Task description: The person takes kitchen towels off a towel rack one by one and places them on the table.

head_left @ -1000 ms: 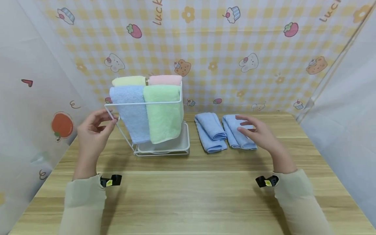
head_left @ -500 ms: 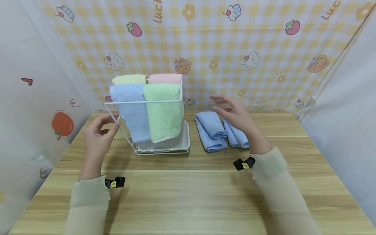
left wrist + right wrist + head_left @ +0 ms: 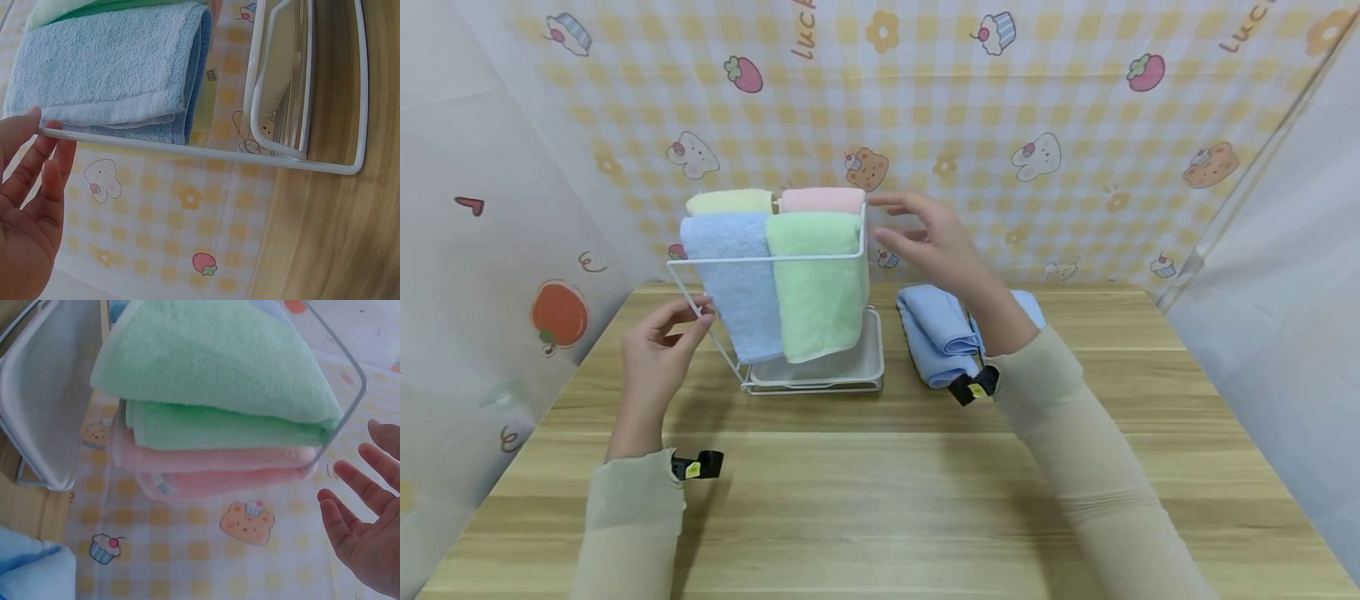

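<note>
A white rack of slim, round wire stands on the wood-grained desk at eleven o'clock from the person, with a shallow, round-cornered tray at its base. Folded over its top, as the head view sees them, are a yellow towel at ten o'clock, a pink towel at two, a fluffy green towel at four and a nubbly blue towel at eight. At the rack's nine o'clock side, the left hand pinches the slanting wire between thumb and fingers. Near its two o'clock corner, the right hand holds nothing, its fingers loose and spread. Two folded blue cloths lie at one o'clock from the person, partly behind the right forearm.
</note>
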### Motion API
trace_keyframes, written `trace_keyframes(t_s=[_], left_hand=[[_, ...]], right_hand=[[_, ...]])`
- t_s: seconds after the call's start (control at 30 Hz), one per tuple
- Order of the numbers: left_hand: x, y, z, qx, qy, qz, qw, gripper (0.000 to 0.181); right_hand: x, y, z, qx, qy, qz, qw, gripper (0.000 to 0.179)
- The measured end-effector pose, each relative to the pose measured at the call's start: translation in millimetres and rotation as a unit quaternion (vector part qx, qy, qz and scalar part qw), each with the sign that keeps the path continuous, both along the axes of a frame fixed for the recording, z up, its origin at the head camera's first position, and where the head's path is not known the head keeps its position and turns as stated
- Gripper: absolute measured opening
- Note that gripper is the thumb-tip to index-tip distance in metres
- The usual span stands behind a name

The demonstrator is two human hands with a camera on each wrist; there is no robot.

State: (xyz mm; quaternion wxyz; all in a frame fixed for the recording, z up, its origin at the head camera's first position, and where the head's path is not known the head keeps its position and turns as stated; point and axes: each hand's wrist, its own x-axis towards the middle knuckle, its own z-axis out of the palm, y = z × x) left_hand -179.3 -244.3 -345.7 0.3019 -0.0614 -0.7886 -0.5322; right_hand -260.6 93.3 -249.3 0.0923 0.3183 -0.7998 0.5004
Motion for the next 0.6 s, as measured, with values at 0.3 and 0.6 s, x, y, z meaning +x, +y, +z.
trace_keyframes(t_s=[0.3, 0.6], left_hand=[[3.8, -2.2, -1.1, 0.009, -0.007, -0.005, 0.9999, 0.020], [3.8, -1.9, 1.5, 0.000, -0.005, -0.005, 1.0000, 0.020]], right_hand=[[-8.6, -32, 18.2, 0.054, -0.005, 0.015, 0.9984, 0.038], [-14.9, -45, 21.6, 0.084, -0.002, 0.042, 0.9956, 0.035]])
